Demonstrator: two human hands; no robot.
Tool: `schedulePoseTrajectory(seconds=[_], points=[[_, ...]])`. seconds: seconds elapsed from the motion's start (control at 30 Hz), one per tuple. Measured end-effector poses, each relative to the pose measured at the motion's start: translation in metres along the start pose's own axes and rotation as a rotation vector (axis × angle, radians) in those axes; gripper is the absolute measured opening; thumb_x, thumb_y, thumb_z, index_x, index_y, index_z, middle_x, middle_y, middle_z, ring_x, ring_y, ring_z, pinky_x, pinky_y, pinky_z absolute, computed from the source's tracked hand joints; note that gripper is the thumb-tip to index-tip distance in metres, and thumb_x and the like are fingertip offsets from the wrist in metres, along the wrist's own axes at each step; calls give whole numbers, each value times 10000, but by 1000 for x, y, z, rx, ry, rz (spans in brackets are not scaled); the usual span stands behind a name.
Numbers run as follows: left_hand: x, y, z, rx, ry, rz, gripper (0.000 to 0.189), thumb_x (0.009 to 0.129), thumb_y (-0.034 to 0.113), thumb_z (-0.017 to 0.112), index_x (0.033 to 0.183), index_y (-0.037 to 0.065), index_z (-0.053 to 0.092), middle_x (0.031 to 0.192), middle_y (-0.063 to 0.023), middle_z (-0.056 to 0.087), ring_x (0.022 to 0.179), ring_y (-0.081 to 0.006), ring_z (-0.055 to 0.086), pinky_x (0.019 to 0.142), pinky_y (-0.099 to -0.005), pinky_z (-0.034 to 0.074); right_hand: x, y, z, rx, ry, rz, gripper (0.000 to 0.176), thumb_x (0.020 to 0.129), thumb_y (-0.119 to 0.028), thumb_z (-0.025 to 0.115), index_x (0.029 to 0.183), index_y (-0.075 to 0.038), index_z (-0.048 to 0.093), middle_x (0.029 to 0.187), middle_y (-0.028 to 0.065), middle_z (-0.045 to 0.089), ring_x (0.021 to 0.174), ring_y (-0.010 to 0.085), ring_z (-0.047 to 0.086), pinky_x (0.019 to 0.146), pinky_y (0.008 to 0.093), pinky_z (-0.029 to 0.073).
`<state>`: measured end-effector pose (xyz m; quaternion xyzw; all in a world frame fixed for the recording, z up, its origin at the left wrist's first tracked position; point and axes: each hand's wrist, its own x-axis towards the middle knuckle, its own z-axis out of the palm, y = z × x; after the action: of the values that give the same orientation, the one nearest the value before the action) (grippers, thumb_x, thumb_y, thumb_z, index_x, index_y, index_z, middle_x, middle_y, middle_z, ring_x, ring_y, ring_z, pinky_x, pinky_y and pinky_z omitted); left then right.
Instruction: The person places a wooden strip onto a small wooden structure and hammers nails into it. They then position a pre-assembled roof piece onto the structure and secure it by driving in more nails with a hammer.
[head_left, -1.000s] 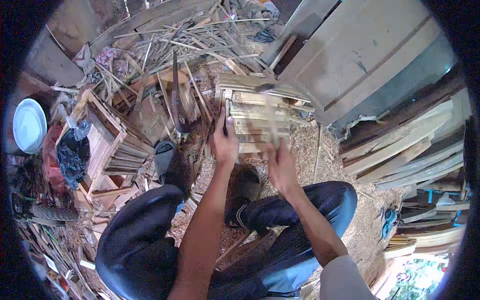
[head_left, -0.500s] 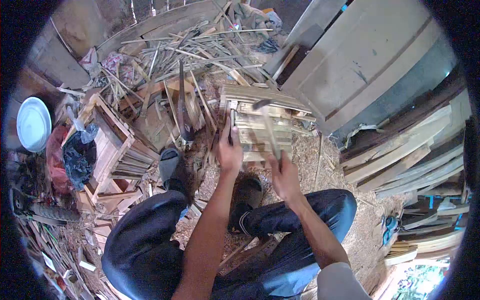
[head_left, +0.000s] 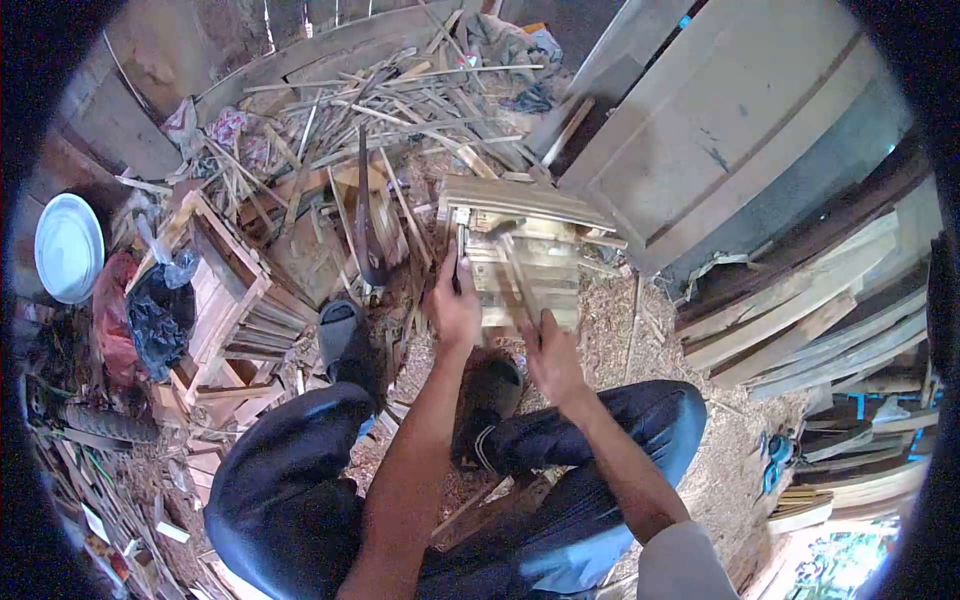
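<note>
My right hand is closed round the handle of a hammer, whose dark head lies over the upper part of a slatted wooden crate. My left hand grips a dark, narrow tool held upright along the crate's left side. The tool's exact kind cannot be made out. Pale slats run across the crate, with thicker boards along its far edge. My two feet in dark sandals rest on the ground near the crate.
A second wooden crate stands at the left with a black plastic bag beside it. Scrap sticks pile up at the back. Large panels lean at the right above stacked boards. Shavings cover the floor.
My right hand has moved left and slightly down with the hammer, whose head is now lower and nearer the left-hand tool. My left hand has barely moved.
</note>
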<state>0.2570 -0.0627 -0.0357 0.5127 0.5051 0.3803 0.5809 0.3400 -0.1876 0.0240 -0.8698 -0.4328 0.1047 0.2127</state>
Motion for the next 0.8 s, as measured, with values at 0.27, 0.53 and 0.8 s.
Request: schedulePoseTrajectory(seconds=[0.27, 0.53, 0.8], points=[[9, -28, 9, 17, 99, 256, 452, 990, 338, 494, 1364, 84, 498, 1235, -225, 599, 1106, -257, 612, 949, -359, 441, -5, -30, -21, 444, 48, 163, 373, 997, -336, 450, 953, 28, 518, 677, 233, 567, 619, 389, 573, 604, 498, 422], [11, -27, 5, 21, 50, 246, 445, 1006, 287, 462, 1368, 28, 474, 1308, -200, 565, 1204, -278, 553, 1017, -341, 391, -1, -21, -27, 266, -54, 244, 379, 991, -351, 459, 950, 21, 520, 656, 202, 565, 606, 313, 583, 577, 426, 438], [9, -32, 6, 75, 96, 230, 448, 995, 317, 485, 1342, 36, 508, 1271, -214, 585, 1183, -293, 567, 999, -353, 408, 2, -3, -1, 210, -165, 114, 398, 992, -327, 460, 1080, 59, 499, 689, 300, 593, 699, 492, 611, 610, 510, 468]])
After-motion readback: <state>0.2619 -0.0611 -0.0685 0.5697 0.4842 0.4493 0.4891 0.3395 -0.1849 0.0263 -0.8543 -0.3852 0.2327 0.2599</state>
